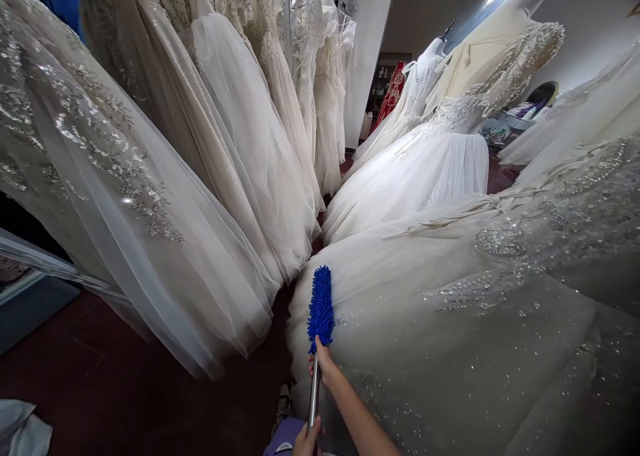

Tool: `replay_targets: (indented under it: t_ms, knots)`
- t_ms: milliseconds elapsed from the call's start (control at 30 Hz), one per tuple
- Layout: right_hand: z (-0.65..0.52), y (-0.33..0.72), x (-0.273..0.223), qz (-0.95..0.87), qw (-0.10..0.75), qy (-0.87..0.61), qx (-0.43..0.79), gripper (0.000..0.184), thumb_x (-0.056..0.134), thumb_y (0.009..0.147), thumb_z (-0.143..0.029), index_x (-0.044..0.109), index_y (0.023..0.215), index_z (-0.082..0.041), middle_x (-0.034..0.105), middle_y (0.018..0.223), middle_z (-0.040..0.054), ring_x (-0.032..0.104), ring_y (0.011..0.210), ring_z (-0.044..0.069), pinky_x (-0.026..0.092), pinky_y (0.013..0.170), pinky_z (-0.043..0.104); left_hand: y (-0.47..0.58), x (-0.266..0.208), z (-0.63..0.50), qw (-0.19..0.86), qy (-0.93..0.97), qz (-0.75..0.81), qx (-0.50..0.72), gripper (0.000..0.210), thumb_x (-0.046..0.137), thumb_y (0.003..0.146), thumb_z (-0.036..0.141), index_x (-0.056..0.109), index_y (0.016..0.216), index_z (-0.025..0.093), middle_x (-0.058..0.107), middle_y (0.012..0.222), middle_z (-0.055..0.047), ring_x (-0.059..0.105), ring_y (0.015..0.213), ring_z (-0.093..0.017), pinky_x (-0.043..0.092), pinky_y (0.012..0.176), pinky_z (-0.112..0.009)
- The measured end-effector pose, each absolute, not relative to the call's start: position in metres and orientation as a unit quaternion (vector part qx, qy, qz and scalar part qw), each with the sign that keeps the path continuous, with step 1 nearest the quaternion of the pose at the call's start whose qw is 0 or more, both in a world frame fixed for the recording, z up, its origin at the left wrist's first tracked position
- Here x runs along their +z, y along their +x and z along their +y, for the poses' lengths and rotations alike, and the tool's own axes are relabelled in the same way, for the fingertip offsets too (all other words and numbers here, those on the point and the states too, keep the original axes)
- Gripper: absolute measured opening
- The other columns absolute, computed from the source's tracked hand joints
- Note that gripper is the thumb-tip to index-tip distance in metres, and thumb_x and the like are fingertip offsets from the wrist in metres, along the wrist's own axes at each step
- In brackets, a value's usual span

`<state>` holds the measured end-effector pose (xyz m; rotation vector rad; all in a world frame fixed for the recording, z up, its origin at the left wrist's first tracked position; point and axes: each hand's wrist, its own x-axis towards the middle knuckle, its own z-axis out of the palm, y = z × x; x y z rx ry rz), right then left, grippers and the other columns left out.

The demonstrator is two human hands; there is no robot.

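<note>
Head view, duster: a long duster with a fluffy blue chenille head [321, 306] on a bare silver metal pole [313, 393], held in both hands just ahead of the body.
Right hand [323, 363]: closed round the top of the pole, right under the blue head.
Left hand [307, 441]: wrapped round the pole lower down, at the bottom edge of the frame (only partly in view).
Handling: probably light; the pole is stiff and smooth, so it could slip in a loose grip, while the head is soft and yielding. The pole is the place to hold it, one hand high and one low, as here.
Direction: the long axis runs almost straight away from the hands, head end forward, grip end toward the body.
Beyond the hands: the head lies against the sequinned white tulle skirt of a gown [450, 323] to the right.
Left of the hands: hanging ivory gowns [165, 196] over a dark red floor [100, 389].
</note>
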<state>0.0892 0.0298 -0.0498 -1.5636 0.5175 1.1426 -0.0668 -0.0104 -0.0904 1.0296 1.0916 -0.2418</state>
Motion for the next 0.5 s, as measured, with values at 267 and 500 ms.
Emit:
replay_targets:
  t_ms: [267, 500]
  knots:
    - [0.043, 0.081, -0.021, 0.199, 0.585, -0.659, 0.428, 0.042, 0.038, 0.094, -0.05, 0.041, 0.064, -0.022, 0.046, 0.042, -0.0076, 0.034, 0.026, 0.005, 0.026, 0.027, 0.017, -0.057, -0.051, -0.009, 0.727, 0.499, 0.471, 0.017, 0.073, 0.057, 0.059, 0.072, 0.044, 0.111, 0.022, 0.065, 0.077, 0.001, 0.051, 0.044, -0.012, 0.042, 0.05, -0.029]
    - [0.024, 0.115, 0.05, 0.111, 0.743, -0.597, 0.282, 0.058, 0.045, 0.076, -0.077, 0.046, 0.061, -0.021, 0.044, 0.043, -0.0085, 0.036, 0.029, 0.005, 0.026, 0.027, 0.018, -0.024, 0.0, 0.004, 0.708, 0.584, 0.397, 0.014, 0.074, 0.045, 0.051, 0.091, 0.05, 0.075, 0.021, 0.043, 0.053, 0.008, 0.039, 0.036, -0.008, 0.031, 0.038, -0.026]
